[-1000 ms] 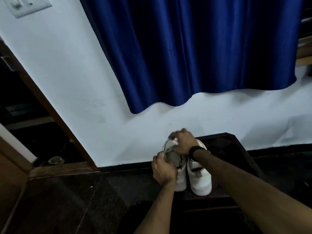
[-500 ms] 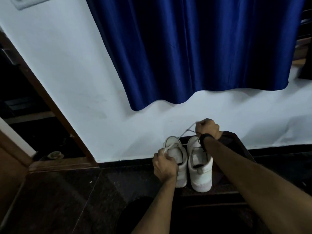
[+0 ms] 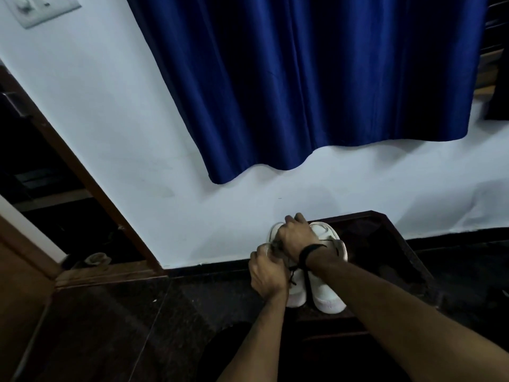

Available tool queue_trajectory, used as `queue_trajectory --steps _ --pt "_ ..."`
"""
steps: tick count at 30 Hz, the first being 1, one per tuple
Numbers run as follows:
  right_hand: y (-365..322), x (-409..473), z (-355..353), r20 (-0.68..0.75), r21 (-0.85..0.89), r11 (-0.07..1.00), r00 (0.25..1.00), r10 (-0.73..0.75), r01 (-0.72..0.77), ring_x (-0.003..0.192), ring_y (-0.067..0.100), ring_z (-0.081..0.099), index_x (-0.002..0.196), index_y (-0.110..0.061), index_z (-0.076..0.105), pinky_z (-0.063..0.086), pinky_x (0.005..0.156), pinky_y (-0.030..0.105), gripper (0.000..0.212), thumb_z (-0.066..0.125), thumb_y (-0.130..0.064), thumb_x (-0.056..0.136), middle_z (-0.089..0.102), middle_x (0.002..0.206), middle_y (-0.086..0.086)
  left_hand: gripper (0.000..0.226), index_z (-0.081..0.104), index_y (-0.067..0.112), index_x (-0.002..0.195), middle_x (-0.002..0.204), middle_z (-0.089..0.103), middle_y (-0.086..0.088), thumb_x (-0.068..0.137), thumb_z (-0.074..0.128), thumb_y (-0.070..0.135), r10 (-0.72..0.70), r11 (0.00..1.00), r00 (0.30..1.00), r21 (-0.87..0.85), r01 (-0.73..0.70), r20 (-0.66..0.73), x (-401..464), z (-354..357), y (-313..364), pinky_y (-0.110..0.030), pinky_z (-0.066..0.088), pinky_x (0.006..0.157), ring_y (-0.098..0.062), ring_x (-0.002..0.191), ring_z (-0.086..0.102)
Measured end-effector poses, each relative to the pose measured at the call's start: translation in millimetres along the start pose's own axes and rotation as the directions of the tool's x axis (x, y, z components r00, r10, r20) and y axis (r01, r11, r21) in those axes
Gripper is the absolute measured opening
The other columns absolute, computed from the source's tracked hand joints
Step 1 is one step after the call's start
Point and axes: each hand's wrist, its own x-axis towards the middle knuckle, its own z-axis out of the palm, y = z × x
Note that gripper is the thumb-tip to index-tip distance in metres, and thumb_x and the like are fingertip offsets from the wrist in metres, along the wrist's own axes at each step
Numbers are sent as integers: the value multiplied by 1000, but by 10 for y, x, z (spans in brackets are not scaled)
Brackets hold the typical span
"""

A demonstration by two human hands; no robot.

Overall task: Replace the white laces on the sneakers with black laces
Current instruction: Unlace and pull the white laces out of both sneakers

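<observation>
Two white sneakers (image 3: 327, 293) stand side by side on a dark low bench (image 3: 396, 244) at six o'clock below the blue curtain (image 3: 316, 84). Both forearms reach forward. The left hand (image 3: 265, 272) grips the left shoe, fingers curled; the right hand (image 3: 293, 237), at its one o'clock, curls over the lacing, though what it pinches is hidden.

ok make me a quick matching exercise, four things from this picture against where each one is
Things:
1. curtain
2. switch plate
3. sneakers
4. wristband

Places:
a. top left on the wall
b. on the right arm
c. on the dark stand, under both hands
d. hanging over the wall's upper middle

Pairs: 1-d, 2-a, 3-c, 4-b
</observation>
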Motion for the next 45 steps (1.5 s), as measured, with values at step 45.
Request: queue_trajectory --steps 45 --pt "406 -350 -157 182 611 668 897 404 -425 106 26 60 104 -27 56 40 95 38 30 58 -38 76 69 101 1 16 68 25 89 95 65 5 76 59 26 509 523 726 503 -688 463 416 82 162 -33 34 79 -20 98 54"
